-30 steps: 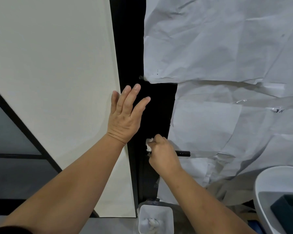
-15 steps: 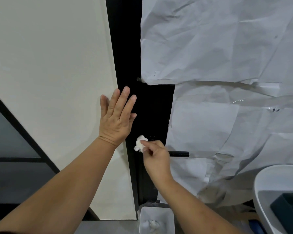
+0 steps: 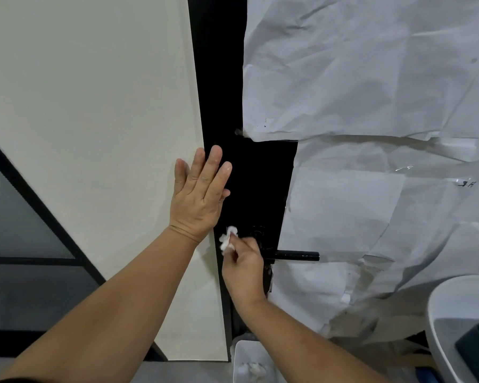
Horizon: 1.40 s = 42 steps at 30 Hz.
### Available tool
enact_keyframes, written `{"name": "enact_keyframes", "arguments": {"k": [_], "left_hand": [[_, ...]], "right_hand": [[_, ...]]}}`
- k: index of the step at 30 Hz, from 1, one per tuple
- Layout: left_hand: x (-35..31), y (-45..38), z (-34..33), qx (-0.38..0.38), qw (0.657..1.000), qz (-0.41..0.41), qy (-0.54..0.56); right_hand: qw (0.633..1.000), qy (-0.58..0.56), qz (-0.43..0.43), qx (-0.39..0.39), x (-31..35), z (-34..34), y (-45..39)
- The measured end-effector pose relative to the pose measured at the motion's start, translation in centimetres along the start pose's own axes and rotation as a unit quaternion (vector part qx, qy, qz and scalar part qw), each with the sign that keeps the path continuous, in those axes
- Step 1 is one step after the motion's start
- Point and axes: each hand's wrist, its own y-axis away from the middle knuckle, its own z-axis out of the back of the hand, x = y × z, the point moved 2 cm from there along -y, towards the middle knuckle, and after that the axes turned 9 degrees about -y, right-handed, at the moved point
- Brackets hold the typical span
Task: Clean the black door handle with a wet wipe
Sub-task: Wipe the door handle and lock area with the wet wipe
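Observation:
The black door handle (image 3: 295,255) is a straight lever that sticks out to the right from a black door (image 3: 260,183). My right hand (image 3: 242,268) is shut on a crumpled white wet wipe (image 3: 228,241), held just left of the handle's base and covering part of it. The wipe pokes out above my fingers and is off the lever. My left hand (image 3: 199,194) lies flat with fingers spread, pressed across the edge between the cream wall panel and the black door, above the wipe.
Crumpled white paper (image 3: 371,78) covers the door to the right of the handle. A small white bin (image 3: 239,357) with used wipes stands on the floor below. A white basin (image 3: 437,308) with a dark container sits at the lower right. The cream wall panel (image 3: 94,106) fills the left.
My right hand has slid left off the lever with the wipe, so the handle's base now shows. My left hand has shifted slightly left and its fingers have drawn closer together.

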Motion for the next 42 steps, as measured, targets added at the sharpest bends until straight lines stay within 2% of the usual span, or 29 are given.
{"name": "enact_keyframes", "arguments": {"k": [3, 7, 9, 15, 19, 21, 24, 26, 31, 34, 36, 39, 40, 42], "left_hand": [[0.0, 0.0, 0.0, -0.002, 1.0, -0.004, -0.002], [0.0, 0.0, 0.0, -0.001, 1.0, -0.002, -0.003], [0.0, 0.0, -0.1, 0.001, 1.0, -0.001, -0.004], [-0.1, 0.0, 0.0, -0.001, 1.0, -0.001, -0.01], [-0.1, 0.0, 0.0, 0.0, 1.0, 0.0, -0.015], [-0.1, 0.0, -0.1, 0.004, 1.0, 0.001, -0.013], [-0.1, 0.1, -0.1, 0.001, 1.0, 0.0, -0.018], [-0.1, 0.1, -0.2, 0.003, 1.0, 0.002, -0.018], [-0.2, -0.1, 0.0, 0.003, 1.0, 0.008, -0.013], [-0.2, 0.0, 0.0, 0.005, 1.0, 0.006, -0.013], [-0.2, -0.1, 0.1, 0.008, 1.0, 0.007, -0.012], [-0.2, 0.0, 0.1, 0.012, 1.0, 0.008, -0.011], [-0.2, 0.0, 0.2, 0.011, 1.0, 0.009, -0.012], [-0.2, 0.0, 0.2, 0.014, 1.0, 0.015, -0.009]], "right_hand": [[0.998, 0.058, -0.019, 0.021, -0.9, -0.5, 0.8], [0.996, 0.024, 0.056, -0.06, 2.3, -0.5, -0.9], [0.994, 0.032, 0.081, -0.067, 2.7, -0.5, -1.4], [0.985, 0.159, 0.026, 0.056, -0.2, 0.1, -1.8], [0.992, 0.097, 0.077, 0.002, 2.1, 1.4, -2.9], [0.991, 0.095, 0.097, 0.001, 2.8, 1.5, -3.5], [0.99, 0.089, 0.075, 0.082, 1.8, 1.5, -3.3], [0.979, 0.141, 0.072, 0.127, 0.9, 1.9, -2.9], [0.957, 0.212, 0.194, 0.036, 1.7, 4.4, -4.2], [0.949, 0.193, 0.248, 0.011, 2.9, 4.2, -4.7], [0.943, 0.21, 0.255, 0.046, 2.8, 3.3, -4.6], [0.925, 0.294, 0.205, 0.13, 1.1, 2.5, -4.1], [0.922, 0.3, 0.198, 0.14, 0.9, 2.8, -3.9], [0.929, 0.284, 0.209, 0.108, 1.0, 4.2, -4.1]]}}
